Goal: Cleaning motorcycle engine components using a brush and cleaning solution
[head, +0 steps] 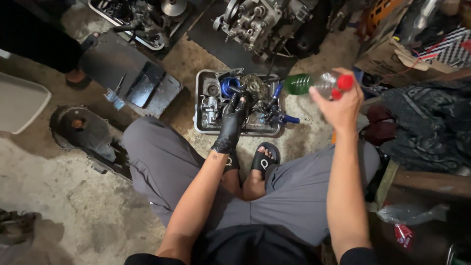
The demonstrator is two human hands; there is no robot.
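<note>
My left hand [230,125] wears a black glove and reaches into a grey metal tray [198,110] on the floor, its fingers on a dark part by a blue round part [228,86] and a toothed sprocket [255,87]. My right hand [338,105], bare, holds a clear plastic bottle [314,83] on its side above the tray's right end. The bottle has a red cap and green liquid at its far end. Blue-handled tools [279,118] lie in the tray.
I squat in grey trousers and black sandals [265,159] on a dirty concrete floor. An engine block [255,22] stands behind the tray, a black engine cover [81,130] lies at left, and cardboard boxes [392,59] and dark cloth [427,127] sit at right.
</note>
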